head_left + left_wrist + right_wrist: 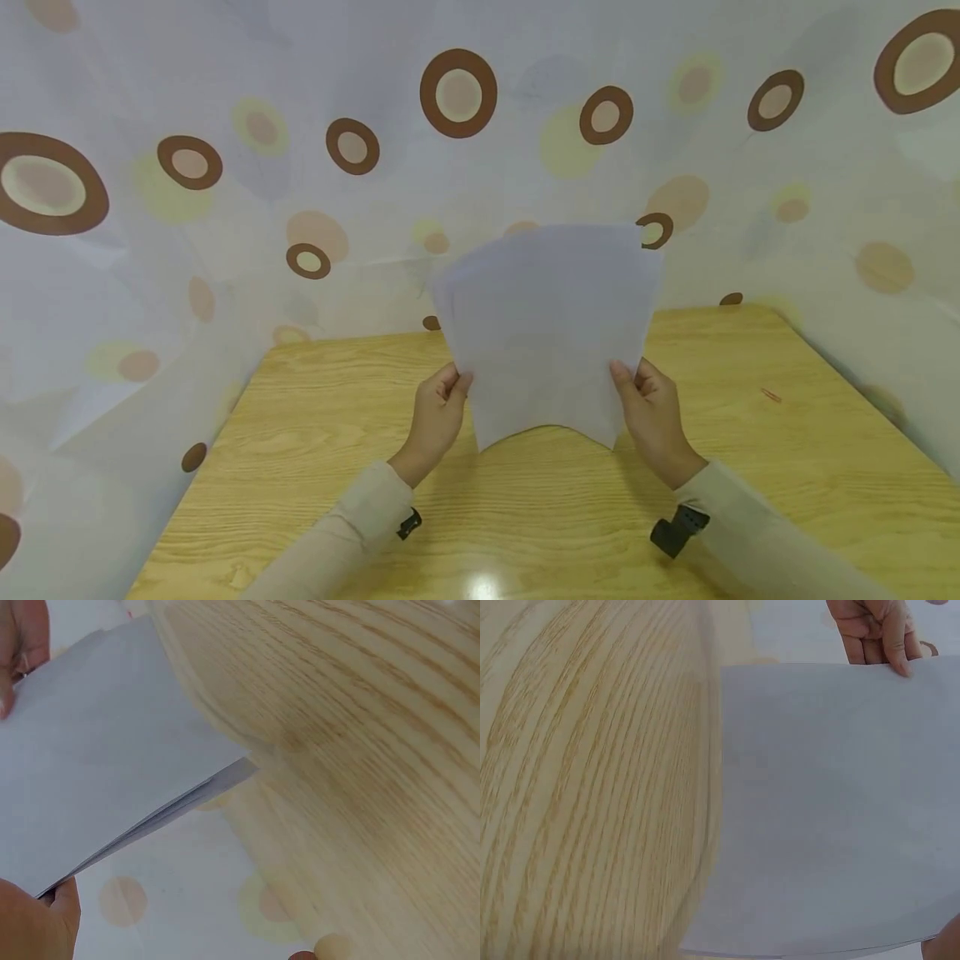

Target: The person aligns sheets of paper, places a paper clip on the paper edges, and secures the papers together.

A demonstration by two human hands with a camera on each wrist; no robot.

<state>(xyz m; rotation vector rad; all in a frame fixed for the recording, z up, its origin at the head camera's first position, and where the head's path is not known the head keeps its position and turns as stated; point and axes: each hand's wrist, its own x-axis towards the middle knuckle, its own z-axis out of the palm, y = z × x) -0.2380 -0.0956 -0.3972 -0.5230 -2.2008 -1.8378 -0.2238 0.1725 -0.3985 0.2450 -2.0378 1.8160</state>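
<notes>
Several sheets of white paper stand upright in front of me in the head view, bowed, with the lower edge arched close over the table. My left hand pinches their left edge, thumb on the near face. At the opposite edge my right hand grips the stack the same way. Loose layers of the paper show along one side in the left wrist view, slightly fanned apart. From the right wrist, the paper appears as one broad blank face, with the left hand at its far edge.
A wooden table lies under the hands. On its right part is a small reddish paper clip. White sheeting with brown and yellow circles surrounds the table at the back and sides.
</notes>
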